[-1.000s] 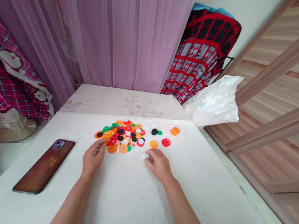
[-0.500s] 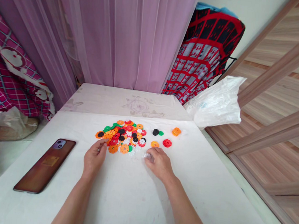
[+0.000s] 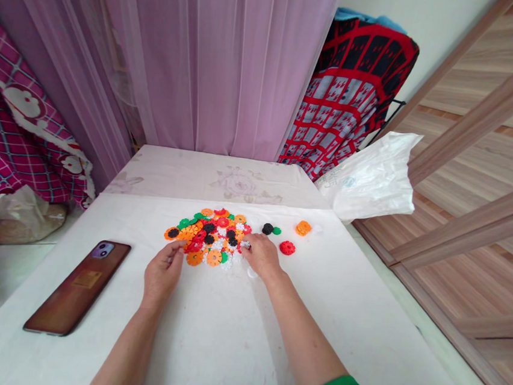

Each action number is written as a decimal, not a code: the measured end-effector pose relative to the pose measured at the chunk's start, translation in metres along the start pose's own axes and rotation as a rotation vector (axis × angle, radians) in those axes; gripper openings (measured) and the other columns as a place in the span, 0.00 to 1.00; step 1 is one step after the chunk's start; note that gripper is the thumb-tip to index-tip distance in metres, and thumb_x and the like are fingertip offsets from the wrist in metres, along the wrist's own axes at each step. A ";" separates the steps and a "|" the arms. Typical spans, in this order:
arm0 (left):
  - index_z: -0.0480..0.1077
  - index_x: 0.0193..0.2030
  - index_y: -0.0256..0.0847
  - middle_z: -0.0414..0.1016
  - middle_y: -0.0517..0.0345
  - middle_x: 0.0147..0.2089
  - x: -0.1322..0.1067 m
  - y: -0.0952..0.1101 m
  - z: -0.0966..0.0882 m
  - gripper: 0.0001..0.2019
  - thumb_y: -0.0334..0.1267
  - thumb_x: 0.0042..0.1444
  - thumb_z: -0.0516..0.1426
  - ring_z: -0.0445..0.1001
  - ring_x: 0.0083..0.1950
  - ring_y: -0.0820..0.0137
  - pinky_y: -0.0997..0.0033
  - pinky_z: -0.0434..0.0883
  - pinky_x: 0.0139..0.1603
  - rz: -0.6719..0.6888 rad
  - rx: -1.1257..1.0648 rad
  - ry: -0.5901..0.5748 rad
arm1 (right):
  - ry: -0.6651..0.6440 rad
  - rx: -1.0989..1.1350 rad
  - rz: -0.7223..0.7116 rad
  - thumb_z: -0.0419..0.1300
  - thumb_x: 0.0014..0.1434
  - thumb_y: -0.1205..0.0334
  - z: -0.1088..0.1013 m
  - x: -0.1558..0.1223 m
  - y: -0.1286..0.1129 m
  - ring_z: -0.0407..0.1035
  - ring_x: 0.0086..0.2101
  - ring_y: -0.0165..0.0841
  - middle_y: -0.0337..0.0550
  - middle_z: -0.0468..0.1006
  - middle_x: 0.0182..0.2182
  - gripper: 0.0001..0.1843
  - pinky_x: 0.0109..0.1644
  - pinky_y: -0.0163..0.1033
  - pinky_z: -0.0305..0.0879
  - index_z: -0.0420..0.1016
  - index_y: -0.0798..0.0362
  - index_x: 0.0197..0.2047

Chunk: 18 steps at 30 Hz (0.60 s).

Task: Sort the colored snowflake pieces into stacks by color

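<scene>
A pile of small flower-shaped plastic discs in orange, red, green, black and white lies on the white table. My left hand rests at the pile's near left edge, fingers curled and thumb tip by an orange disc. Over at the pile's right edge, my right hand has its fingertips pinched together on the discs; what they grip is hidden. To the right of the pile lie a black and green pair, a red disc and an orange stack.
A brown phone lies face down at the table's left. A white plastic bag sits at the far right corner. Pink curtains and a red patterned cloth hang behind. A wooden frame stands to the right.
My right hand has moved forward and left from the bare table to the pile's right edge, covering the loose orange disc. My left hand has stayed put.
</scene>
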State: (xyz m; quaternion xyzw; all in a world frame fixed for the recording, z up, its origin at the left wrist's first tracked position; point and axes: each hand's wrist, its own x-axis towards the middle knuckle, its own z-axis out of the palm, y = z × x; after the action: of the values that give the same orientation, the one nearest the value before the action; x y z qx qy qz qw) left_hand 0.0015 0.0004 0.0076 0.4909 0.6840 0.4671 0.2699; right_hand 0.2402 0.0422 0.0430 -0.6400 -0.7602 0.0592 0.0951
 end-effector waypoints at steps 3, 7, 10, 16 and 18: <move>0.74 0.44 0.44 0.80 0.56 0.43 0.000 0.000 0.000 0.18 0.49 0.52 0.52 0.77 0.38 0.68 0.69 0.73 0.41 0.018 0.002 0.008 | 0.023 -0.007 -0.006 0.57 0.57 0.63 -0.003 -0.001 0.001 0.69 0.41 0.37 0.45 0.80 0.38 0.11 0.41 0.37 0.61 0.77 0.48 0.43; 0.74 0.44 0.44 0.80 0.56 0.43 0.000 -0.003 0.001 0.17 0.49 0.53 0.53 0.77 0.37 0.68 0.70 0.73 0.41 0.031 -0.002 0.020 | 0.099 0.085 0.072 0.58 0.56 0.60 -0.011 -0.013 0.010 0.70 0.38 0.36 0.43 0.80 0.36 0.12 0.40 0.37 0.62 0.77 0.48 0.43; 0.74 0.44 0.44 0.80 0.57 0.43 0.000 -0.004 0.001 0.17 0.49 0.53 0.52 0.76 0.36 0.68 0.69 0.72 0.41 0.025 0.006 0.014 | 0.115 0.170 0.091 0.58 0.56 0.61 -0.015 -0.032 0.021 0.71 0.38 0.35 0.41 0.79 0.35 0.11 0.41 0.37 0.62 0.77 0.48 0.42; 0.74 0.45 0.44 0.79 0.56 0.44 0.000 -0.004 0.001 0.18 0.49 0.53 0.52 0.76 0.38 0.67 0.68 0.71 0.43 0.014 0.015 0.011 | 0.104 0.253 -0.026 0.58 0.55 0.65 -0.010 -0.068 0.028 0.70 0.42 0.34 0.40 0.80 0.40 0.09 0.47 0.38 0.63 0.76 0.48 0.39; 0.74 0.45 0.44 0.79 0.56 0.44 0.000 -0.003 0.001 0.18 0.49 0.53 0.52 0.76 0.39 0.67 0.68 0.72 0.44 0.015 0.008 0.008 | 0.102 0.255 -0.044 0.57 0.56 0.65 -0.008 -0.071 0.026 0.70 0.43 0.34 0.40 0.80 0.40 0.09 0.48 0.38 0.63 0.76 0.48 0.39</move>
State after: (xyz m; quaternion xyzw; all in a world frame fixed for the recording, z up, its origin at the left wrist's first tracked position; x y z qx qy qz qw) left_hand 0.0010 0.0009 0.0047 0.4951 0.6834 0.4684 0.2615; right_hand 0.2784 -0.0233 0.0402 -0.6079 -0.7546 0.1205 0.2156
